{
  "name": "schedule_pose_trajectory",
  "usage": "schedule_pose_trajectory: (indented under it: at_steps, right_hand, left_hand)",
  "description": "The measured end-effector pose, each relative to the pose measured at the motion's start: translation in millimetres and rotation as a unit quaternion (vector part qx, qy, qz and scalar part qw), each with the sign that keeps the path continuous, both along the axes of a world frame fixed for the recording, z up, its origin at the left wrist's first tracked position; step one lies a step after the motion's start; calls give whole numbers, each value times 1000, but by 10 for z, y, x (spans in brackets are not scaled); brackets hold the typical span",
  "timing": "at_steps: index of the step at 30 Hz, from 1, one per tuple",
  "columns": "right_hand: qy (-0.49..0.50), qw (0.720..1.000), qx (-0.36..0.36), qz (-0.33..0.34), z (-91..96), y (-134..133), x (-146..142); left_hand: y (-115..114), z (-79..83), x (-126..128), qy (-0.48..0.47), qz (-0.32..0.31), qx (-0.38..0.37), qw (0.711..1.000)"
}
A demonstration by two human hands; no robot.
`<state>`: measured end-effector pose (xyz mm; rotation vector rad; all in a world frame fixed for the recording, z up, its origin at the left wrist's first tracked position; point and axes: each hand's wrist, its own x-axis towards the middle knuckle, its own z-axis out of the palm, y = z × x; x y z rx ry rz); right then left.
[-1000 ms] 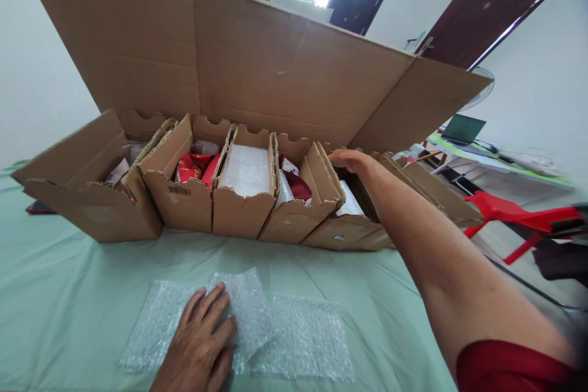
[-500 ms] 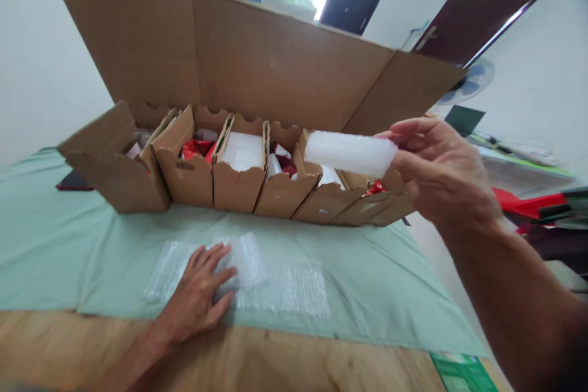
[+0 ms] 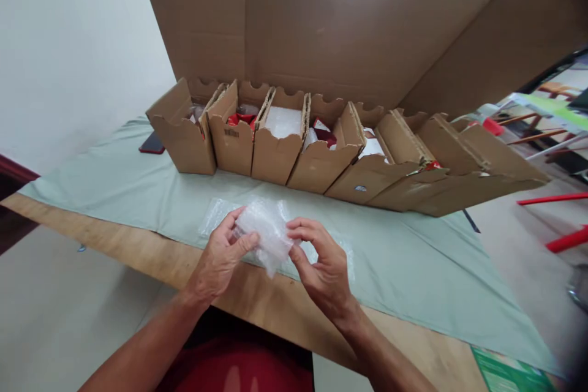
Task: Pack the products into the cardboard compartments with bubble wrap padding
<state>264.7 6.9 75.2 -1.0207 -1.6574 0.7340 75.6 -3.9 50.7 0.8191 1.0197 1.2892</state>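
Note:
My left hand (image 3: 219,255) and my right hand (image 3: 321,263) are both pinched on a bubble-wrapped packet (image 3: 266,234), held just above the near edge of the table. Flat sheets of bubble wrap (image 3: 215,213) lie on the green cloth (image 3: 404,257) under and behind the hands. Beyond them stands a long cardboard box (image 3: 321,61) with its lid flap raised, split into a row of small cardboard compartments (image 3: 275,153). Some compartments show red packets (image 3: 239,118), others white wrapped pieces (image 3: 283,121).
A dark phone (image 3: 151,143) lies on the cloth left of the box. The wooden table edge (image 3: 151,254) shows in front of the cloth. Red chair parts (image 3: 555,220) and a cluttered green-topped desk (image 3: 551,104) are at the right.
My right hand brought the white wrapped piece down from beside the box to the table's near edge. My left hand left the flat bubble wrap and took hold of the piece too. The camera pulled back.

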Motion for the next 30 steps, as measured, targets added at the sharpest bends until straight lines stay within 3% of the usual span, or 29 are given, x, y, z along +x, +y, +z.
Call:
schedule_pose_trajectory:
  at_steps: [2,5,7,12,15,18,22,24,26,28,30]
  right_hand:
    - [104,989,-107,-19,-58,-38,-3]
    - [274,929,-245,-53,-145,-28,32]
    - [321,900,-291,-54,-200,-11,83]
    - [364,859,-358,-18,-289,-78,276]
    - [316,893,-320,-5,-308,-147,356]
    - [216,922,-322,-4,-309,-165,355]
    - [205,907,-367,-8,-287,-121,312]
    - [241,911,-327,-71,-272,-96,342]
    - [240,924,-247,-166,-269,-74,442]
    - [162,942,-191,-221,-287,-52,620]
    - [33,955,-202,-213,-310,-30,855]
  left_hand:
    - [-15,-44,20,-18,12,-4,1000]
    - [-60,-52,8,-25,2,-13,1000]
    - [-86,-12,-41,-34,-5,-30,999]
    - [-102,157,-223,-81,-8,-38,996]
    - [-128,197,-219,-101,-61,-35,992]
    - [-194,181,-112,-145,-152,-24,977]
    - [-242,202,-57,-106,-300,58,946]
    - [-196,239,-123,-37,-344,103,933]
    - [-90,261,-235,56,-320,117,938]
    - [67,231,-359,195,-231,107,947]
    - [246,132,-475,369,-127,101,915]
